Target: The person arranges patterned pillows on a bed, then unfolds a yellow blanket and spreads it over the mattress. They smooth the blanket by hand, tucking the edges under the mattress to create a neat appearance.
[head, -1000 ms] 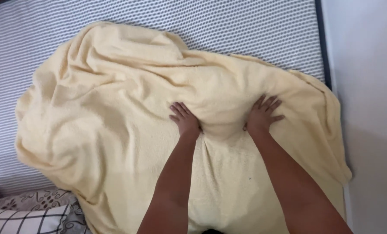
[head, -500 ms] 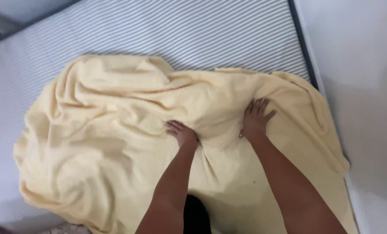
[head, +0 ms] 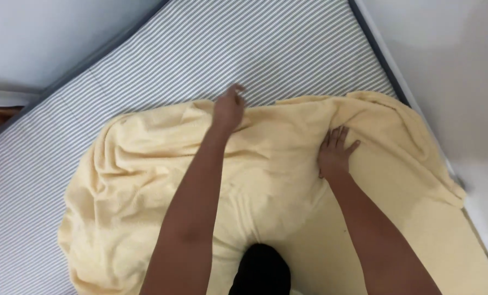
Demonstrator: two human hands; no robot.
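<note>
Pressing yellow blanket, right hand flat, left hand at far edge

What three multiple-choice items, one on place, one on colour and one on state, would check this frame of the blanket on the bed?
1. Where is the left hand?
A. At the far edge of the blanket
B. On the wall
C. Under the mattress

2. What colour is the blanket?
A. Dark green
B. Pale yellow
C. Red

3. How does the right hand lie?
A. Closed in a fist in the air
B. Hidden under the cloth
C. Flat, fingers spread, on the blanket

Answers:
1. A: the hand reaches to where the cloth meets the striped mattress.
2. B: the whole rumpled cloth shows a light yellow.
3. C: the palm presses on the cloth with the fingers apart.
</note>
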